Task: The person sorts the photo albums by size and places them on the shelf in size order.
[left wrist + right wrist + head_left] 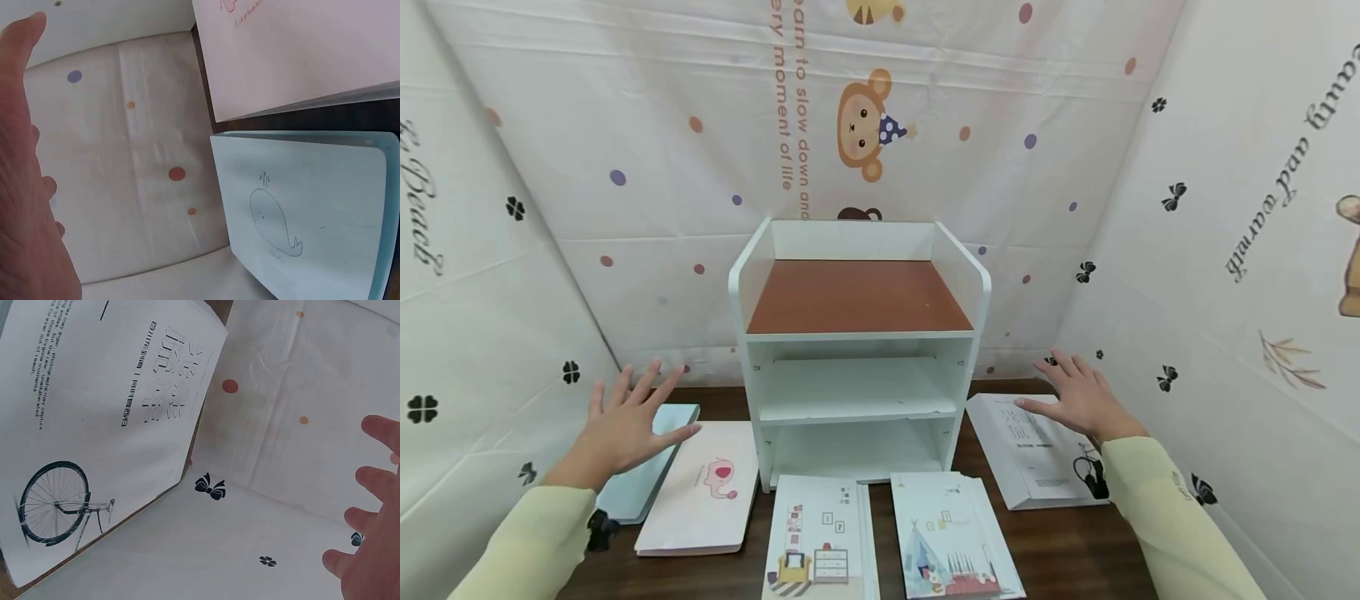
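My left hand (pixel 623 429), fingers spread, hovers over a light blue notebook (pixel 294 212) with a whale drawing. Beside that lies a pale pink notebook (pixel 711 487) with an elephant on its cover. On the other side, my right hand (pixel 1078 396) is held with fingers spread above a thick white book (pixel 1037 454) printed with a bicycle. Neither hand holds anything. Between them stands a small white shelf (pixel 861 387) with a brown top board. Two illustrated booklets, one with a yellow armchair (pixel 820 533) and one with a tent (pixel 951 533), lie in front of it.
Printed white cloth (pixel 662 208) walls in the back and both sides. The shelf stands against the back cloth on a dark wooden table (pixel 887 546). Books lie on both sides of the shelf and in front of it.
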The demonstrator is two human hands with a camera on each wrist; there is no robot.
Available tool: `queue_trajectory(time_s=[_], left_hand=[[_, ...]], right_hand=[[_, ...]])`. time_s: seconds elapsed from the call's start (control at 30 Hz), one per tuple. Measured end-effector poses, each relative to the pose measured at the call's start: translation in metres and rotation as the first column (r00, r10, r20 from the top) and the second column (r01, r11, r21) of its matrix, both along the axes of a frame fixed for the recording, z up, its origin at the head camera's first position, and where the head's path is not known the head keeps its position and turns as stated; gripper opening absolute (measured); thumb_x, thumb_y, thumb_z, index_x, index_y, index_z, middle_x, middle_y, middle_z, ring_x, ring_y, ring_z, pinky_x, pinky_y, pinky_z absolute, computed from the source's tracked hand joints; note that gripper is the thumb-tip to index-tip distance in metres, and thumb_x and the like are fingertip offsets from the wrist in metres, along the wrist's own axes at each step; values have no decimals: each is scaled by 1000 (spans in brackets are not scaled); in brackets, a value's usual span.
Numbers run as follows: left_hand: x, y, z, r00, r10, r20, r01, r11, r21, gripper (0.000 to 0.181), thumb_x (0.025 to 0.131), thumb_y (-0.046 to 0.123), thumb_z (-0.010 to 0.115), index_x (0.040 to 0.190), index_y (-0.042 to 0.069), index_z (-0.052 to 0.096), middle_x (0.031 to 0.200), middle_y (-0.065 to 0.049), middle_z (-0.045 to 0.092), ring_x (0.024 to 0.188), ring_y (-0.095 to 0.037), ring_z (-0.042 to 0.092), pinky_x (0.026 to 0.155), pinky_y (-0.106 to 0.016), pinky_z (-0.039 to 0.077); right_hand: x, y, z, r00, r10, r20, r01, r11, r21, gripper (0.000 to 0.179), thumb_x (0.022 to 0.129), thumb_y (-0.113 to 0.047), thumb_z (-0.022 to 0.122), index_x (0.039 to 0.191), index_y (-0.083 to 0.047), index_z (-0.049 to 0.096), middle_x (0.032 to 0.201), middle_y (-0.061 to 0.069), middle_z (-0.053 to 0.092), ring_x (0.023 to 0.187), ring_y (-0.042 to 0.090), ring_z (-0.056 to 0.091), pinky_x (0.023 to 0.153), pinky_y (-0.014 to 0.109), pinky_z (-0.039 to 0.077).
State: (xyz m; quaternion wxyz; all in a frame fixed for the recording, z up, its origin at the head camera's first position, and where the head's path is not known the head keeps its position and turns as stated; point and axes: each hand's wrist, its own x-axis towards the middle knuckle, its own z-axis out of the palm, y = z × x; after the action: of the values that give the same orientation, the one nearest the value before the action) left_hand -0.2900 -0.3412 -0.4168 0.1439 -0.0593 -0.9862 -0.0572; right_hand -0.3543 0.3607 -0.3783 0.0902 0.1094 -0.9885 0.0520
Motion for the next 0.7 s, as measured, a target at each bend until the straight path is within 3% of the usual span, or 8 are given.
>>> queue_trajectory(time_s=[0.27,0.43,0.7], left_hand=[[10,11,-4,997,-8,-77,6,1000,-25,106,86,79,56,166,28,8,170,-24,13,152,-57,7,116,-81,-4],[14,19,-12,989,-19,-144,14,999,-36,108,84,79,59,166,27,10,169,-24,19,151,-55,16,117,-80,3],[21,36,-25,982,-37,-185,37,999,-2,106,84,71,66,165,23,17,166,-24,26,147,-54,23,116,-78,13]], right_hand=[[6,2,-9,998,32,-50,-32,999,4,96,86,-76,59,154,-10,45,164,28,28,149,56,20,115,81,17],[12,3,-14,996,51,-80,-50,999,7,94,87,-74,61,153,-9,46,163,29,30,148,55,25,114,78,22],[21,7,-26,993,62,-101,-68,996,-54,93,87,-73,63,152,-8,48,161,29,32,146,53,30,113,76,30]])
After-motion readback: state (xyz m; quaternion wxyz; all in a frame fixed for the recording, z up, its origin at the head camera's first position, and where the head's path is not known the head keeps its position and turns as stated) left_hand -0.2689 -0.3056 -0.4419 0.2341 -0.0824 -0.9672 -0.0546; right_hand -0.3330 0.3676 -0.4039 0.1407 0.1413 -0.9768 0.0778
